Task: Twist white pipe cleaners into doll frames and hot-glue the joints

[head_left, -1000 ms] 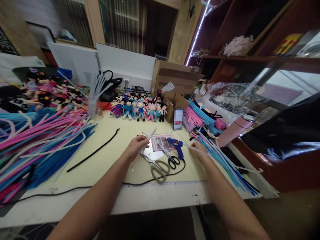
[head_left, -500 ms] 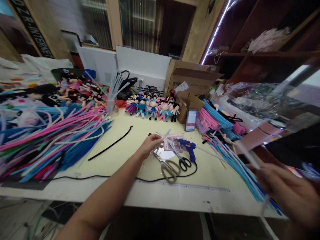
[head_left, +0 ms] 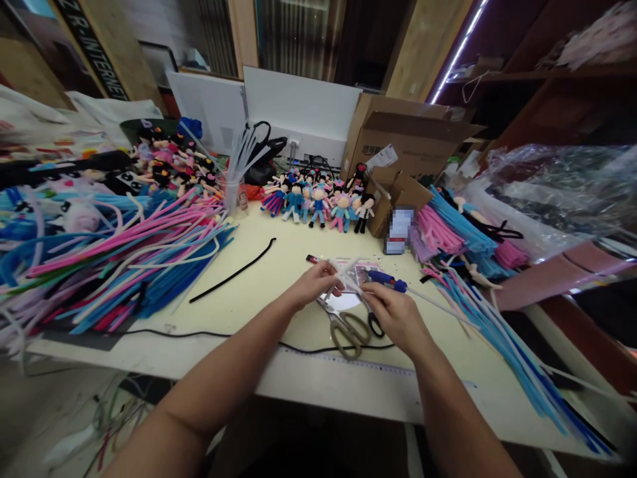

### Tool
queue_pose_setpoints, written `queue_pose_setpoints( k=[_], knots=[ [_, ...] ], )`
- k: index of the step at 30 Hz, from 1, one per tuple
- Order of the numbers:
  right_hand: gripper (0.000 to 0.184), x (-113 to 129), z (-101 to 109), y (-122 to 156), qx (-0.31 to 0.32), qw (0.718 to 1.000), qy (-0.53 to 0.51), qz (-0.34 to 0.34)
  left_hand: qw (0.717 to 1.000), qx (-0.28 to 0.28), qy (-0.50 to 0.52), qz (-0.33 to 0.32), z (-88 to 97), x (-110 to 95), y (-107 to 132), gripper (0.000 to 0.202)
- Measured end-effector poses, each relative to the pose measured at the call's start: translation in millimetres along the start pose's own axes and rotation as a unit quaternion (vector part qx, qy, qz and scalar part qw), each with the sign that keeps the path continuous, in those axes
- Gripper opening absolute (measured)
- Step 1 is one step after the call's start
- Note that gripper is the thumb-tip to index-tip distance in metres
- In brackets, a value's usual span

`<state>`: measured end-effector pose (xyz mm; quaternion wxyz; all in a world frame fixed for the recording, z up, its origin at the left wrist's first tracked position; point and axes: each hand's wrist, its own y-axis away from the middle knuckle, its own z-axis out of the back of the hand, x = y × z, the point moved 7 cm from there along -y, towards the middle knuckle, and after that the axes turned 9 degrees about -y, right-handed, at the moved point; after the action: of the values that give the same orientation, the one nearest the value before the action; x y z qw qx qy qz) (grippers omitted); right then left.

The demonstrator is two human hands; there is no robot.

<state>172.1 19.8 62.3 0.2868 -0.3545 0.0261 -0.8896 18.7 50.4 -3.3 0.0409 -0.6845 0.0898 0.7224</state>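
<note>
Over the middle of the table, my left hand [head_left: 318,282] is closed in a pinch on white pipe cleaners [head_left: 350,267]. My right hand [head_left: 398,313] faces it from the right, its fingers closed at the lower end of the white strands; how many strands there are I cannot tell. Beneath the hands lie tan-handled scissors [head_left: 348,336], with black-handled scissors [head_left: 375,324] partly hidden under my right hand. A blue glue gun [head_left: 387,280] rests just beyond my right fingers, a clear glue stick out of its back.
Heaps of coloured pipe cleaners [head_left: 149,259] cover the left side; blue bundles [head_left: 497,332] lie at the right. Small dolls [head_left: 318,202] stand at the back beside a cardboard box [head_left: 413,139] and a phone [head_left: 399,231]. A black pipe cleaner [head_left: 233,271] and a ruler [head_left: 383,367] lie on the table.
My right hand has come in from the far right to meet my left hand at the white pipe cleaners. The left hand stays near the same spot; the view has shifted slightly.
</note>
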Motion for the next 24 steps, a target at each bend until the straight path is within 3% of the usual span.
queue_pose_setpoints(
  k=[9, 14, 19, 24],
  knots=[
    [0.029, -5.7, -10.9, -18.1, -0.034, 0.995, -0.02, 0.089, 0.999, 0.012, -0.041, -0.013, 2.9, 7.7, -3.6, 0.016],
    [0.025, -18.6, -13.3, -26.4, -0.05, 0.997, -0.055, 0.026, 0.999, 0.001, -0.045, 0.022, 4.6, 9.1, -3.0, 0.016],
    [0.024, -23.4, -13.7, -32.1, -0.017, 0.998, -0.052, -0.027, 0.996, 0.001, -0.09, 0.013, 6.6, 6.7, -3.5, 0.017],
    [0.017, -14.9, -18.2, -36.7, -0.013, 0.996, -0.081, 0.028, 0.995, 0.003, -0.099, 0.001, 9.0, 6.3, -4.2, 0.016]
  ],
)
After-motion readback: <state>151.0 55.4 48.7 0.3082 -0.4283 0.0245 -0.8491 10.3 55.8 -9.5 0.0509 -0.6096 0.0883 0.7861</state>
